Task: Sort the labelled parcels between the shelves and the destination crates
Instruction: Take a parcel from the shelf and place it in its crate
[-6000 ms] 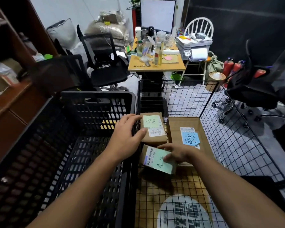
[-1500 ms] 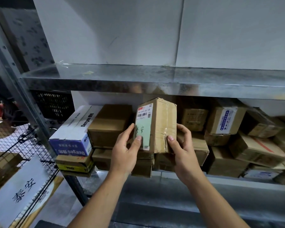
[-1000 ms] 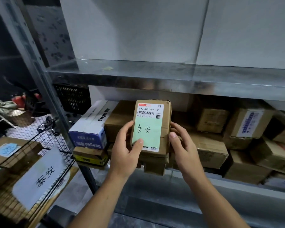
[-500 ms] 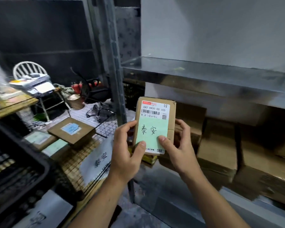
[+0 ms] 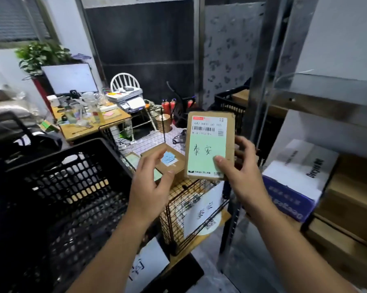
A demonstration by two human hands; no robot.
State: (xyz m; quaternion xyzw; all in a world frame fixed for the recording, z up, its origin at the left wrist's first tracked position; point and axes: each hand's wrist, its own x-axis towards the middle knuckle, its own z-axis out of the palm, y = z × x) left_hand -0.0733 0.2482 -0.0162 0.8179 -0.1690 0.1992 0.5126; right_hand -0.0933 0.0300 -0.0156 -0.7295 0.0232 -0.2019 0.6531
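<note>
At centre frame, right hand [image 5: 245,176]: thumb pressed on the front of an upright cardboard parcel [image 5: 210,144], fingers [image 5: 242,144] wrapped round its right edge and back, largely hidden behind it. Parcel held in the air above the wire crate [image 5: 191,199]; green note with two handwritten characters legible, barcode label above it blurred. Left hand [image 5: 151,187]: apart from the parcel, fingers loosely spread and curled, holding nothing. Wire crate: contains a second box with blue note [image 5: 167,160], partly covered by the left hand; white sign [image 5: 201,212] on its side, writing smeared. Black plastic crate [image 5: 57,197] to the left, interior dark. Metal shelf [image 5: 326,102] at right, stacked cartons cut off by the frame edge.
</note>
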